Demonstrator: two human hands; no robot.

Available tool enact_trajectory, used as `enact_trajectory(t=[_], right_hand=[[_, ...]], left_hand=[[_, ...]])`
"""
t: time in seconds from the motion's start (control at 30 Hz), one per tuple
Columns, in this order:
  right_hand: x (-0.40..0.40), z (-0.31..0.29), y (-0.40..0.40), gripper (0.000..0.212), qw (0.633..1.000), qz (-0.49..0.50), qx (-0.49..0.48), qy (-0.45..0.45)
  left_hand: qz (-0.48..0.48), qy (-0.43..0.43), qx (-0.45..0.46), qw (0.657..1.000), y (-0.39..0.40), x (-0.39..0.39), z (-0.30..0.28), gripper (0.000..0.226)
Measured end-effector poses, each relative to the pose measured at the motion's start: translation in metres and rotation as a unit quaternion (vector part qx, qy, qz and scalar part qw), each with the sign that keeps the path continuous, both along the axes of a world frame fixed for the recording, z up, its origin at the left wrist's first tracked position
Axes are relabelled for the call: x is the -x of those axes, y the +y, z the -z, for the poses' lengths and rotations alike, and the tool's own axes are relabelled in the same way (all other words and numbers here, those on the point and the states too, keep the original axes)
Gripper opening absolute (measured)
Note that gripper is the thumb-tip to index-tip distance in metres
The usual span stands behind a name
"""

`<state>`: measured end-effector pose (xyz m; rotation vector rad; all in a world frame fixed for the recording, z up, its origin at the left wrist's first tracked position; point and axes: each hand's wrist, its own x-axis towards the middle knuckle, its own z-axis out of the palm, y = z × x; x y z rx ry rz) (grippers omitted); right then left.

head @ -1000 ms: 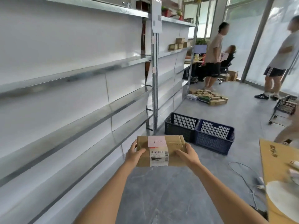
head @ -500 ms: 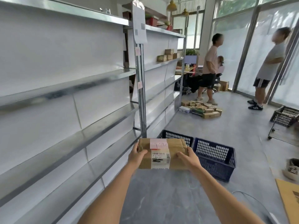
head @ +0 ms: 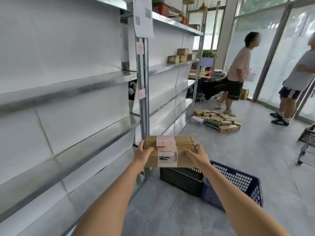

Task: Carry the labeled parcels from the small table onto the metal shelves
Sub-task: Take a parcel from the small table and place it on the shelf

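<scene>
I hold a brown cardboard parcel (head: 183, 145) in front of me at waist height, with a pink note on top and a white barcode label on its near face. My left hand (head: 142, 154) grips its left end and my right hand (head: 197, 156) grips its right end. The metal shelves (head: 71, 86) run along my left, their near boards bare. The upright post (head: 143, 99) of the shelving, carrying pink tags, stands just behind the parcel. A further shelf bay (head: 172, 65) holds a few small boxes. The small table is out of view.
A black crate (head: 180, 181) and a blue crate (head: 238, 183) sit on the floor just beyond my hands. A pile of small boxes (head: 216, 119) lies further ahead. Two people (head: 237, 72) stand near the windows at the right. A wire cart (head: 306, 143) stands at the right edge.
I have walked forward along the shelves with the parcel in both hands. The crates and the upright post are now much closer, and the cardboard-topped table at the right has dropped out of view.
</scene>
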<state>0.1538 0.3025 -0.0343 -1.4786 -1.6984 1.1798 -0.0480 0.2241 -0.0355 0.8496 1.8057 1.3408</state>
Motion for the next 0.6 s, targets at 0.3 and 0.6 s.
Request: enact_trajectory(t=[0.3, 0.6], right_hand=[[0.088, -0.047, 0.176, 0.066, 0.999, -0.036, -0.014, 0.018], [0.199, -0.126, 0.305, 0.057, 0.984, -0.13, -0.099, 0.076]], left_hand=[[-0.038, 0.045, -0.016, 0.998, 0.159, 0.082, -0.045, 0.06], [-0.155, 0.146, -0.077, 0.974, 0.248, 0.165, -0.128, 0.058]])
